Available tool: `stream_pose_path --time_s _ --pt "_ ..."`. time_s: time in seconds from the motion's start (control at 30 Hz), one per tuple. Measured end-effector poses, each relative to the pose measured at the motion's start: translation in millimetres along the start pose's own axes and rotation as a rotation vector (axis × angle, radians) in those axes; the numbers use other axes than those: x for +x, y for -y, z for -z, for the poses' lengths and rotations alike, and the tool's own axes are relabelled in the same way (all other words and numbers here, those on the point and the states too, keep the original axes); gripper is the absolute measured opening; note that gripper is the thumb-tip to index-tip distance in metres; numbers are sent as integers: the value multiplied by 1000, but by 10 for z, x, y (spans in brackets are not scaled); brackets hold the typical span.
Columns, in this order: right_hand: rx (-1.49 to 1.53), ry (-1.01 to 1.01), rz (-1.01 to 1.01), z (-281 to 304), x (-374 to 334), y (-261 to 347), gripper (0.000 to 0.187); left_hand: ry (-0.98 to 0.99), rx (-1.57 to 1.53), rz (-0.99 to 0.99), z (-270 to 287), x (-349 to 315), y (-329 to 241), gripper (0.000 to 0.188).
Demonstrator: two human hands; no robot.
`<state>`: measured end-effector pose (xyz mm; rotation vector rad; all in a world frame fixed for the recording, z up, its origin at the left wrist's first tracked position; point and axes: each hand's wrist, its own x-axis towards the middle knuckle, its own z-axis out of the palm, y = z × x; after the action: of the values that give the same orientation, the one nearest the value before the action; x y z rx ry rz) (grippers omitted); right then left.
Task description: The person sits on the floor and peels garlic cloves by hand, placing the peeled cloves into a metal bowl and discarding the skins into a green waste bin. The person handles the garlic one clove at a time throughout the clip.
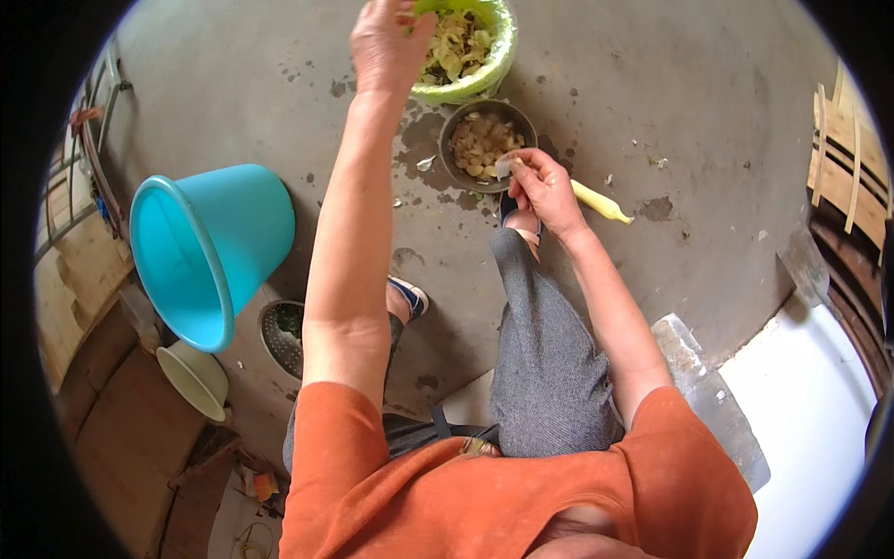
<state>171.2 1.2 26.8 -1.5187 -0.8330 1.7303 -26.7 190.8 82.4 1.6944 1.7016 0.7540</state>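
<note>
Pale piece [507, 166] pinched at fingertips of right hand [548, 191], over near-right edge of grey bowl [453, 177]; contact with bowl unclear. Bowl holds pale chunks [482, 144], sits just left of right hand, nearer the person than left hand. Left hand [386, 51] at left rim of green basin [506, 56] with leafy scraps [461, 42]; fingers meet frame top, cannot tell if holding anything. Long pale-yellow item [603, 202], kind unclear, just right of right hand. Surface: grey concrete floor [670, 84], damp spots, small scraps. Left of left forearm: turquoise bucket [256, 214] on its side, cream tub [207, 371], colander [279, 345] with greens. Floor runs from right hand out to wooden slats [843, 154] far right; metal frame [70, 172] bounds far left, well apart from both hands.
</note>
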Motion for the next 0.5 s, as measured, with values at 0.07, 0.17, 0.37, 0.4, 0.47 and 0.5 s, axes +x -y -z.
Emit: stream_pose_path --time_s 0.07,0.17,0.37,0.4,0.47,0.5 --pt "42 54 30 -72 17 173 16 -285 8 -119 48 -245 66 19" --pt "274 138 -1 -67 1 456 17 -82 -477 -34 -27 -624 132 11" --pt "541 172 -15 -134 13 536 24 303 -966 113 -375 -1359 -19 26" --pt "523 163 -23 -130 6 527 24 216 -827 133 -398 -1377 -2 18" --pt "496 147 -45 -109 -26 504 25 -36 -746 87 -317 -1310 -16 7" --pt "452 56 -29 -91 -21 448 25 -162 -708 21 -202 -1223 1 7"
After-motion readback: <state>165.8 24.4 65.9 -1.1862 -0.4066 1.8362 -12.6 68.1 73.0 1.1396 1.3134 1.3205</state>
